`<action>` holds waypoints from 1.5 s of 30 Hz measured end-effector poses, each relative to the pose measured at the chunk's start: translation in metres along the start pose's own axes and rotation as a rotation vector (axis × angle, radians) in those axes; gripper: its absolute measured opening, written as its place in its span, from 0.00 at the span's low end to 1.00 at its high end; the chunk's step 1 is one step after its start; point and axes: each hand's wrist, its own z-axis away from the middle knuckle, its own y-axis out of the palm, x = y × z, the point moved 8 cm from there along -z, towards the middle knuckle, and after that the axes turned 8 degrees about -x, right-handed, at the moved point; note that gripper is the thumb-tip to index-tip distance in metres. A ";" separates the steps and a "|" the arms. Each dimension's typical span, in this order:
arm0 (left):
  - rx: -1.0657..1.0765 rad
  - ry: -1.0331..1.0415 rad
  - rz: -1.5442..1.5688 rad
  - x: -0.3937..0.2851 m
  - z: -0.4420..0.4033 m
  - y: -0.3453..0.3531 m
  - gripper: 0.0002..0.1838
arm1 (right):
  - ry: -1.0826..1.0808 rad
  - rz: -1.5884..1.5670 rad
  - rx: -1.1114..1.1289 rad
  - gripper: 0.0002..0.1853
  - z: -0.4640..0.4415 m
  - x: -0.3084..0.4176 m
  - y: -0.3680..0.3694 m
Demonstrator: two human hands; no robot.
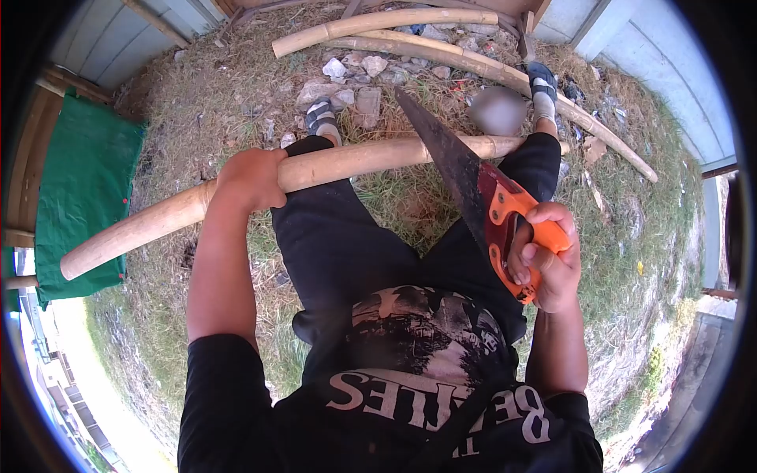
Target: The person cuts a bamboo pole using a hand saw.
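A thick bamboo pole [347, 164] lies across my thighs, its near end sticking out to the left. My left hand [248, 180] is wrapped around it, left of my left knee. In my right hand [552, 256] is a hand saw [453, 154] with an orange and dark red handle, my fingers closed through the grip. The dark blade points up and to the left, and in this view it crosses over the right part of the pole. Whether the teeth touch the bamboo I cannot tell.
Two more bamboo poles [386, 26] lie on the grass ahead, near stones [368, 67] and litter. A green sheet [91, 197] hangs at the left. Pale blue walls [646, 71] stand at the back and right. My sandalled feet [321, 118] rest on the ground.
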 end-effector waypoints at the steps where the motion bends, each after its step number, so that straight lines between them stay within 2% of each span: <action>1: 0.011 -0.001 -0.011 -0.001 0.000 -0.001 0.37 | 0.005 0.002 0.032 0.20 -0.005 0.004 0.006; 4: -0.029 0.048 -0.004 0.000 0.002 -0.003 0.37 | 0.047 0.032 0.016 0.22 -0.009 0.015 -0.002; 5: -0.035 0.055 -0.007 0.000 0.001 -0.005 0.37 | 0.056 0.152 0.011 0.25 -0.002 0.016 -0.004; 8: -0.027 0.062 -0.008 -0.001 0.002 -0.003 0.36 | -0.052 0.349 0.111 0.27 0.018 0.008 -0.004; 9: -0.019 0.060 -0.011 -0.002 0.001 -0.003 0.35 | 0.044 0.322 0.065 0.31 0.021 0.004 -0.003; 14: -0.026 0.034 0.005 0.000 0.001 -0.005 0.33 | -0.050 0.470 0.088 0.40 0.013 0.009 0.028; 17: -0.019 0.027 0.011 0.003 -0.001 0.003 0.33 | 0.082 0.368 -0.095 0.34 0.012 0.009 0.010; 19: -0.033 0.028 0.029 0.003 -0.004 0.001 0.33 | 0.172 0.183 -0.312 0.24 0.014 0.001 -0.031; 21: -0.045 0.035 0.026 0.003 -0.006 -0.001 0.32 | 0.292 0.040 -0.487 0.21 0.027 -0.019 -0.062; 24: -0.032 0.034 0.018 0.002 -0.004 0.004 0.32 | 0.383 -0.134 -0.413 0.24 0.051 -0.047 -0.060; 25: -0.033 0.032 0.015 0.002 -0.004 0.003 0.32 | 0.407 -0.289 -0.311 0.24 0.055 -0.049 -0.049; 29: -0.027 0.031 0.028 0.002 -0.001 0.002 0.33 | 0.204 0.266 0.074 0.24 0.054 -0.032 -0.018; 31: -0.023 0.021 0.029 0.003 0.001 0.001 0.33 | 0.064 0.525 0.092 0.21 0.053 -0.018 -0.016; 32: -0.023 0.026 0.033 0.003 0.003 0.002 0.33 | -0.004 0.652 0.099 0.20 0.053 -0.009 -0.013; 33: -0.021 0.033 0.038 0.003 0.004 0.004 0.33 | 0.127 0.500 -0.066 0.18 0.051 -0.003 -0.013; 36: -0.016 0.026 0.025 0.003 0.000 0.001 0.33 | 0.304 0.377 -0.115 0.18 0.068 0.012 -0.018; 37: -0.004 0.020 0.020 0.003 0.001 0.004 0.33 | 0.128 0.509 -0.078 0.19 0.068 0.027 -0.013; 40: -0.012 -0.011 0.033 0.007 -0.004 0.007 0.34 | 0.220 0.263 -0.201 0.18 0.067 0.015 -0.050; 41: -0.026 0.002 0.030 0.006 -0.006 0.005 0.34 | 0.148 0.123 -0.310 0.17 0.062 0.012 -0.057; 44: -0.024 0.038 0.028 0.005 -0.003 0.009 0.34 | 0.231 0.067 -0.293 0.15 0.055 0.018 -0.051; 45: -0.012 0.045 0.036 0.006 -0.003 0.009 0.34 | 0.237 0.141 -0.273 0.16 0.061 0.017 -0.046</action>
